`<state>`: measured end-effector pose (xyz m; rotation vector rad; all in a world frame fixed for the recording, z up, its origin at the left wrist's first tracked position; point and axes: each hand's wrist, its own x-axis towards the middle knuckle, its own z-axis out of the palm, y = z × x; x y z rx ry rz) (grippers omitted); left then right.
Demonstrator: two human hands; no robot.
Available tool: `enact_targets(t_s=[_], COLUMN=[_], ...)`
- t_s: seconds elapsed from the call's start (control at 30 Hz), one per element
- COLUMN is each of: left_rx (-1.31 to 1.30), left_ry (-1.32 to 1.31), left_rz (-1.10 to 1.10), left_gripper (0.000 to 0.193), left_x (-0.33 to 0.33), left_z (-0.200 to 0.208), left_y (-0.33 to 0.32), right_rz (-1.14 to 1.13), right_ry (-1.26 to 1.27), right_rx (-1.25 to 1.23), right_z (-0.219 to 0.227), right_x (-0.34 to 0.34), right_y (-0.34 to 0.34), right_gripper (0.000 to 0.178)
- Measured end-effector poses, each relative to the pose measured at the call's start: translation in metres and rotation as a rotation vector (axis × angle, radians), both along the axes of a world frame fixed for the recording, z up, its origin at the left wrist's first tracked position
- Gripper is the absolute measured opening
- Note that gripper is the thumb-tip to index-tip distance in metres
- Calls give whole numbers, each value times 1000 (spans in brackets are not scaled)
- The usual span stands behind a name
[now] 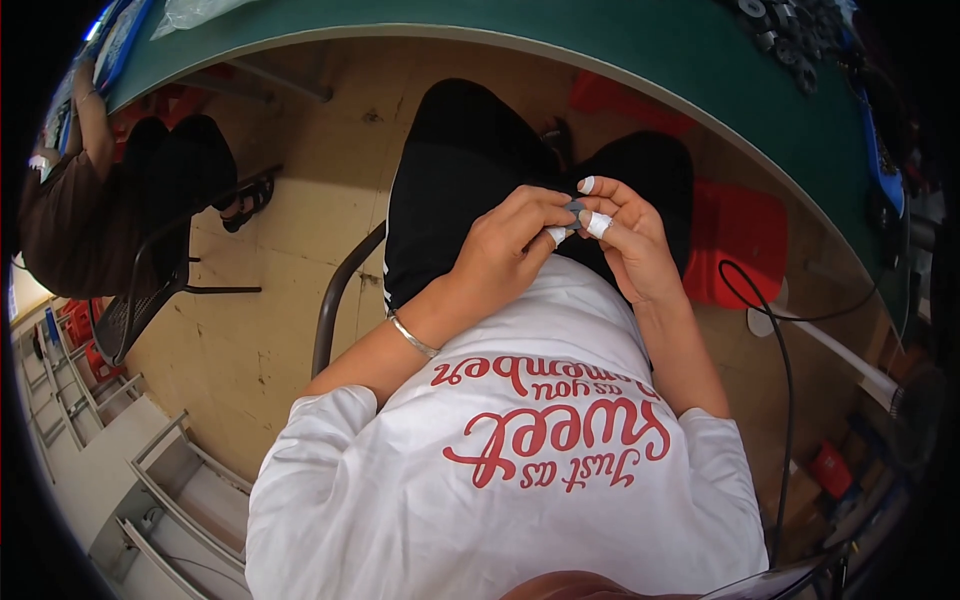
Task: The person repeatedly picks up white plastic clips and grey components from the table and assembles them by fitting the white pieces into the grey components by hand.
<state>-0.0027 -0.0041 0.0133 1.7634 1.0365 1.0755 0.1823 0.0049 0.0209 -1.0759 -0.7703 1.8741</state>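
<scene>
Above my lap, both hands meet around a small grey part (575, 207), too small and too covered by fingers to name. My left hand (505, 245) pinches it from the left, with white tape around the thumb tip. From the other side my right hand (635, 240) grips it between thumb and fingers, and white tape wraps its thumb and one fingertip. A silver bangle (412, 336) circles my left wrist. Beneath the hands are my black trousers (455, 170).
A green-topped table (420, 22) curves ahead, with dark and grey round parts (785, 30) heaped at its far right. A red stool (735, 240) stands under it. A black cable (785, 380) hangs at right. Another person (85, 220) sits on a chair at left.
</scene>
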Motion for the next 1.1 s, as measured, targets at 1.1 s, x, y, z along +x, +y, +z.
enact_targets(t_s=[1.1], left_rx=[-12], left_ry=[61], left_rz=[-10], left_gripper=[39], left_x=[4], left_z=[-1], left_y=[0], right_rz=[24], right_ry=[-45], right_rx=[-95], right_z=[-11], right_x=[9], right_y=[3], right_gripper=[18])
